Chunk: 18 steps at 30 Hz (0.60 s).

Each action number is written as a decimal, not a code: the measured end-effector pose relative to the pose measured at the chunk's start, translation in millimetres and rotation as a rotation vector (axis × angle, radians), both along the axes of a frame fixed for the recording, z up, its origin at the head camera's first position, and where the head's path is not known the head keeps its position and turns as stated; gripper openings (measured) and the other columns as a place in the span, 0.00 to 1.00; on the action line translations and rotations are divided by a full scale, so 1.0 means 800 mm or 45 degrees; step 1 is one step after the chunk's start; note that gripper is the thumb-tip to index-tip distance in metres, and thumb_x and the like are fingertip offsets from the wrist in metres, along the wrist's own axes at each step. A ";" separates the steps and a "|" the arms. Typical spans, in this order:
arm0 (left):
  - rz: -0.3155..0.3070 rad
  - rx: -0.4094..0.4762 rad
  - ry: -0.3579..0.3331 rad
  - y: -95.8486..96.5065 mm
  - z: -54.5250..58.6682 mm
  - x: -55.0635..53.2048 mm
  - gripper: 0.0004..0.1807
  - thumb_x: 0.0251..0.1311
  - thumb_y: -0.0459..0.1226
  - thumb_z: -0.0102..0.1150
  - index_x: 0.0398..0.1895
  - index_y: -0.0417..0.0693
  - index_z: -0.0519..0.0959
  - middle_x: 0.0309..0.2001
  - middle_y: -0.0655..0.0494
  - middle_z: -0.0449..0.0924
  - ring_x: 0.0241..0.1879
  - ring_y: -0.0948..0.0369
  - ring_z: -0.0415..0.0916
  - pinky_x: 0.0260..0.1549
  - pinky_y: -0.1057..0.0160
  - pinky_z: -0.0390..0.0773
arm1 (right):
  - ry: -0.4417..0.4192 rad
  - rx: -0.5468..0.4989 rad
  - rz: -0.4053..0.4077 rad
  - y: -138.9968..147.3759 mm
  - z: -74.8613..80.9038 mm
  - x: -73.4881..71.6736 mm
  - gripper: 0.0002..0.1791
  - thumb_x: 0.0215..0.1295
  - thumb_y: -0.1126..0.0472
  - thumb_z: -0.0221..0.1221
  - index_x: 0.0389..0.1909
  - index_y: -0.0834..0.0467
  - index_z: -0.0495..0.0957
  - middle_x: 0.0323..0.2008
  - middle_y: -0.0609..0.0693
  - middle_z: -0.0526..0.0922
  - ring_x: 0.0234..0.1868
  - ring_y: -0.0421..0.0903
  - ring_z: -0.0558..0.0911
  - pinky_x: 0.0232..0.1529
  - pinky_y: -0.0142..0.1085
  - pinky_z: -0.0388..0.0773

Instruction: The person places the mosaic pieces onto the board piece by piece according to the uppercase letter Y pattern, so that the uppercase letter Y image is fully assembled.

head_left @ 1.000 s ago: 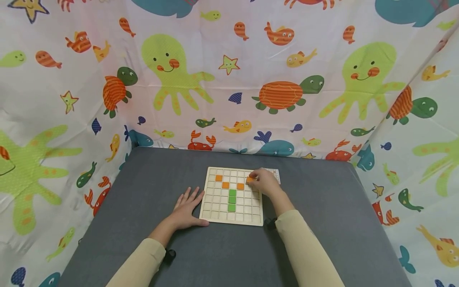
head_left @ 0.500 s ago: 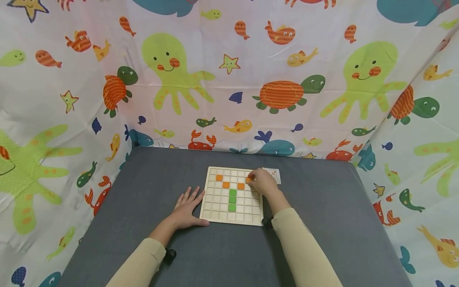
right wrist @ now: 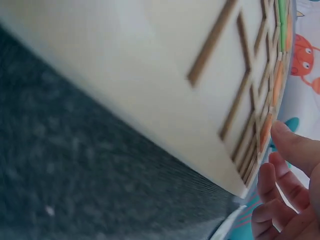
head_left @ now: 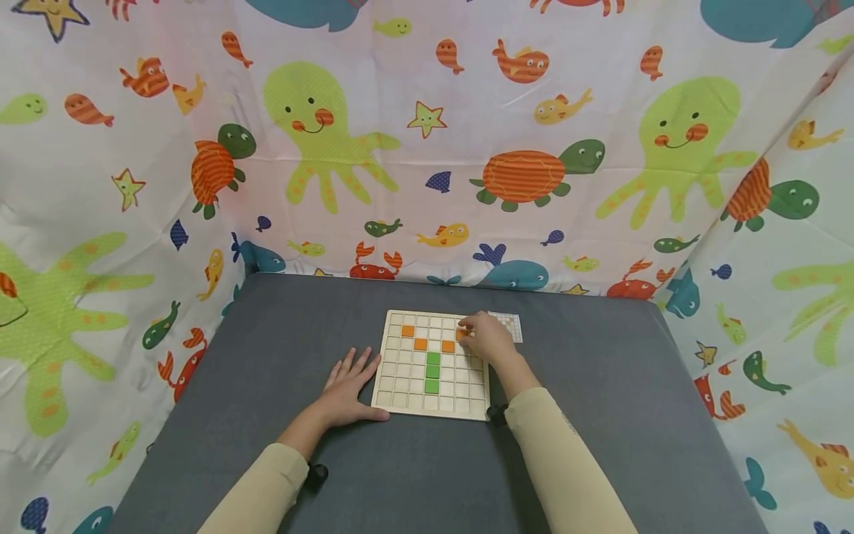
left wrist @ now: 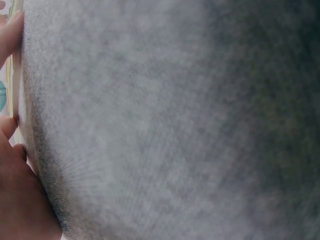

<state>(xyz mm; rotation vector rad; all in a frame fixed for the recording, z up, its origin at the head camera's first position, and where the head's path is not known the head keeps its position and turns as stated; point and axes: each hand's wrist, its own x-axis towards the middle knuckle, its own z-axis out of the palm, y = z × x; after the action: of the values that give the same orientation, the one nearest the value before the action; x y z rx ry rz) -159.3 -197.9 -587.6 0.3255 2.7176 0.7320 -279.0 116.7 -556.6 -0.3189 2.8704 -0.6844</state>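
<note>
A pale wooden grid board (head_left: 400, 406) lies on the table. Three green tiles (head_left: 432, 372) form a column in its middle, and orange tiles (head_left: 408, 331) branch out above them. My left hand (head_left: 345, 393) is spread flat at the board's left edge, fingertips and thumb at its rim; the left wrist view catches part of this hand (left wrist: 22, 200) beside the board's edge (left wrist: 16, 90). At the upper right of the grid my right hand (head_left: 490, 337) has thumb and index finger parted around an orange tile (right wrist: 266, 132) that lies level in the grid, thumb tip right at it.
Behind the right hand lies a small card (head_left: 512, 326) printed with a coloured grid, partly hidden by the hand. A grey cloth covers the table (head_left: 600, 386). A white curtain (head_left: 373, 148) with sea animals hangs around the back and sides.
My right hand has shifted slightly left with its fingers at the upper right orange tile, and its thumb and index finger have parted a little. The left hand has stayed still.
</note>
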 end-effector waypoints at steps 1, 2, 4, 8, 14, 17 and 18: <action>0.001 0.003 0.003 0.000 -0.001 -0.001 0.67 0.42 0.70 0.71 0.83 0.62 0.46 0.83 0.54 0.37 0.81 0.46 0.25 0.76 0.38 0.33 | 0.009 -0.011 0.006 0.001 0.002 0.000 0.20 0.65 0.55 0.68 0.58 0.52 0.84 0.49 0.52 0.82 0.50 0.53 0.82 0.49 0.50 0.82; 0.000 -0.003 0.001 0.000 -0.002 -0.002 0.67 0.42 0.70 0.70 0.83 0.63 0.45 0.83 0.55 0.36 0.81 0.47 0.24 0.76 0.38 0.33 | 0.017 -0.025 0.011 0.003 0.003 0.000 0.20 0.66 0.55 0.68 0.58 0.52 0.83 0.49 0.52 0.82 0.50 0.53 0.82 0.49 0.50 0.82; -0.002 -0.004 0.010 0.000 -0.005 -0.003 0.67 0.42 0.71 0.70 0.83 0.63 0.45 0.83 0.55 0.37 0.81 0.47 0.25 0.76 0.38 0.33 | 0.032 -0.065 0.010 0.006 0.007 0.002 0.20 0.66 0.55 0.68 0.58 0.52 0.83 0.50 0.52 0.83 0.49 0.52 0.83 0.47 0.49 0.82; -0.013 0.002 0.018 -0.001 -0.008 -0.004 0.67 0.42 0.71 0.70 0.83 0.63 0.46 0.83 0.55 0.37 0.81 0.46 0.25 0.76 0.38 0.33 | 0.046 -0.123 0.003 0.015 0.016 0.010 0.20 0.67 0.54 0.66 0.58 0.53 0.83 0.50 0.52 0.83 0.46 0.50 0.82 0.42 0.45 0.82; -0.023 0.072 0.005 -0.010 -0.009 -0.002 0.67 0.43 0.68 0.72 0.83 0.58 0.48 0.83 0.51 0.38 0.81 0.44 0.25 0.75 0.37 0.32 | 0.139 -0.182 0.020 0.030 0.028 0.031 0.20 0.68 0.52 0.65 0.58 0.55 0.84 0.47 0.53 0.85 0.43 0.50 0.82 0.36 0.43 0.79; -0.013 0.154 -0.035 -0.017 -0.001 -0.003 0.65 0.45 0.66 0.72 0.83 0.55 0.49 0.83 0.48 0.40 0.81 0.42 0.26 0.75 0.35 0.32 | 0.199 -0.216 -0.003 0.042 0.035 0.045 0.22 0.70 0.51 0.64 0.61 0.54 0.81 0.49 0.53 0.85 0.45 0.50 0.83 0.40 0.45 0.82; 0.002 0.182 -0.055 -0.020 0.002 -0.004 0.64 0.47 0.65 0.72 0.83 0.55 0.49 0.83 0.48 0.42 0.81 0.43 0.27 0.75 0.35 0.33 | 0.211 -0.226 -0.018 0.047 0.038 0.050 0.23 0.70 0.50 0.63 0.62 0.54 0.80 0.51 0.53 0.85 0.46 0.50 0.84 0.42 0.46 0.83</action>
<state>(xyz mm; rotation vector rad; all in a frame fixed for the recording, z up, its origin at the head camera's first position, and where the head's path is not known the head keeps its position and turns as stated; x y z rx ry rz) -162.8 -214.2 -585.7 0.3357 2.6315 0.9252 -238.8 154.3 -526.6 -0.3971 2.9749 -0.9612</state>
